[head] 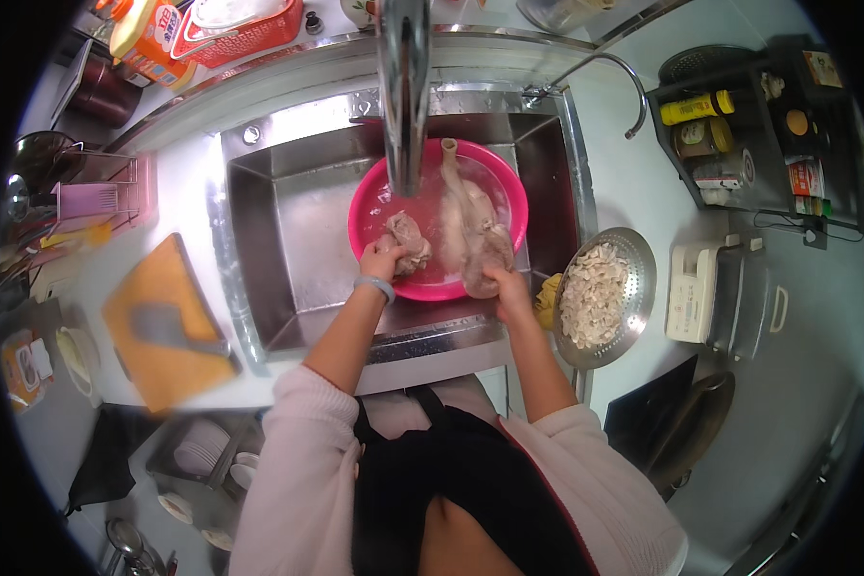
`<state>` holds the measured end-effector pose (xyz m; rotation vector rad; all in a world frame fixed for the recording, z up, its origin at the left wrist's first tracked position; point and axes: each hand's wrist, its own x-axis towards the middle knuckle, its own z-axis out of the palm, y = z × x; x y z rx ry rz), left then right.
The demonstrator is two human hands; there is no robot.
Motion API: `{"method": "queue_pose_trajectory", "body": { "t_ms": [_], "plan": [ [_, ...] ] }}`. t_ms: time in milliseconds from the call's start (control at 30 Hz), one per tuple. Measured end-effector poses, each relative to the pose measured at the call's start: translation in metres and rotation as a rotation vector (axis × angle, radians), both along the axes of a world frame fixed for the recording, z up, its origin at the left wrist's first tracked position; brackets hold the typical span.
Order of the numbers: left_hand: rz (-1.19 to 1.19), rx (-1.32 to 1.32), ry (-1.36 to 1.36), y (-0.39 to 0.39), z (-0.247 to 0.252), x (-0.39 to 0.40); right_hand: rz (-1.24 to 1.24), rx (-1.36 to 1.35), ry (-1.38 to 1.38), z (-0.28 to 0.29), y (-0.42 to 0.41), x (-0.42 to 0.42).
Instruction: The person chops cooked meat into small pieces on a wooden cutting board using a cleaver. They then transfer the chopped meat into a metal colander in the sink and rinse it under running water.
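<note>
A pink plastic basin [360, 252] with water in it stands in the right part of a stainless steel sink [309, 216]. At the basin's left side my left hand [380, 261] grips a crumpled, pale piece of offal [407, 237]. My right hand [511, 288] holds the near end of a longer piece of pale offal [478, 230] at the basin's front right rim. That piece stretches back through the water, and its tube-like end [449, 155] rests against the far rim. The faucet [405, 108] hangs over the basin and hides part of it.
Right of the sink, a perforated metal strainer [644, 302] holds pale sliced pieces [596, 295], beside a yellow cloth [547, 301]. On the left counter, a cleaver [165, 324] lies on a wooden cutting board [137, 288]. A thin curved tap [637, 93] rises at the sink's back right.
</note>
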<state>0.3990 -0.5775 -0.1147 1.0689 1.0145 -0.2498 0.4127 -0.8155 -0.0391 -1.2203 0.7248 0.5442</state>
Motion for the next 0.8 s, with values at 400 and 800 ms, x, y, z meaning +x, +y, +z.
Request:
{"method": "queue_pose_trajectory", "body": {
  "t_ms": [400,800],
  "plan": [
    [-0.190,-0.602,-0.118,0.007,0.091,-0.038,0.800,-0.014,-0.055,0.051,0.072,-0.020],
    [0.193,-0.240,-0.124,0.074,0.106,-0.112,0.366,-0.885,-0.296,-0.140,0.026,0.085]
  ]
}}
